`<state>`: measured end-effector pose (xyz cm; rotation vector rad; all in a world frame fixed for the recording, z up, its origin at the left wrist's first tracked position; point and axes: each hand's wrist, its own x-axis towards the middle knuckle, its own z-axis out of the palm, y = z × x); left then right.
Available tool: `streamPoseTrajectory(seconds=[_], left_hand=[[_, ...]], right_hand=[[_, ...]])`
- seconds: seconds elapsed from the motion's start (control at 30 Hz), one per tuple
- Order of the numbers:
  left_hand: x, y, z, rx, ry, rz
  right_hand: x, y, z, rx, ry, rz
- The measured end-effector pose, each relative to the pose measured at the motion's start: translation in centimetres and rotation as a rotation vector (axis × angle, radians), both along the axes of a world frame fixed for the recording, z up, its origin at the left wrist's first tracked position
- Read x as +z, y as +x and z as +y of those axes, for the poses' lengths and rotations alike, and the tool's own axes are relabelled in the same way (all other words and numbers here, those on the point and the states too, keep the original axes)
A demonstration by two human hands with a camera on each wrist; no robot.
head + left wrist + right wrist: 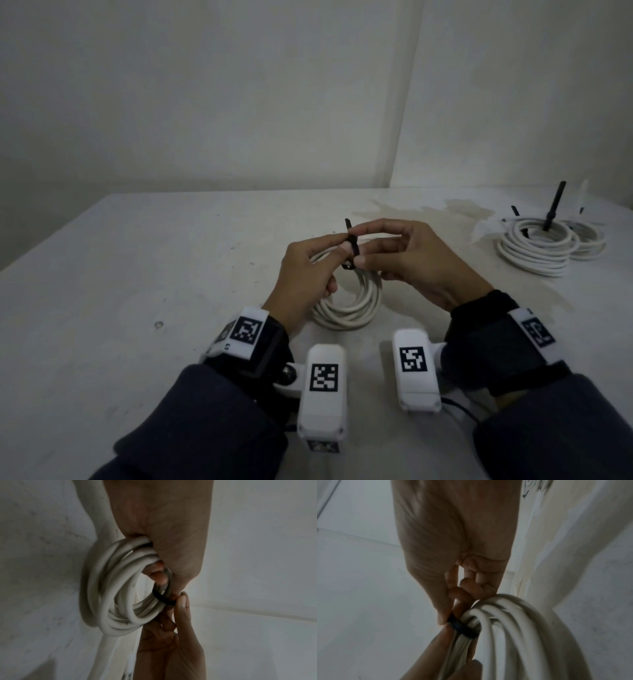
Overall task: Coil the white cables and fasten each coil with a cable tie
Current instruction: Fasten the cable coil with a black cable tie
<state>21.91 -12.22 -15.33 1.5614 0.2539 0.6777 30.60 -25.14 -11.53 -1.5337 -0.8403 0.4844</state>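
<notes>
no readable text, only coded square markers (323, 377) on wrist units

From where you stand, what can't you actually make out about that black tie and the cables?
- Head view: whether the black cable tie is locked; the fingertips of the left hand and right hand cover its head.
- Wrist views: the tie's free tail, hidden behind the fingers.
- Head view: the held coil's plug ends, not in sight.
- Head view: how many finished coils are stacked; too small and overlapping.
</notes>
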Motion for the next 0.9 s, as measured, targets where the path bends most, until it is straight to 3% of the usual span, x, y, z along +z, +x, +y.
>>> streamPoseTrajectory(seconds=[0.4,0.53,0.73,0.9], left_hand=[[0.0,0.1,-0.1,0.006,-0.018,0.005],[-0.1,0.0,-0.1,-0.010,-0.008,0.007],[0.0,-0.1,-0.1,-0.028,-0.044,0.003],[-0.3,0.1,-0.2,-0.064,-0.110,0.049]], right_hand=[[0.1,0.0,0.5,-0.090,0.012,-0.238],[0.0,0.5,0.4,-0.219,-0.108,-0.535],[-0.6,0.9,0.3,-0.103,-0.107,-0.414],[-1.0,1.1,0.4,-0.157,-0.098,-0.492]])
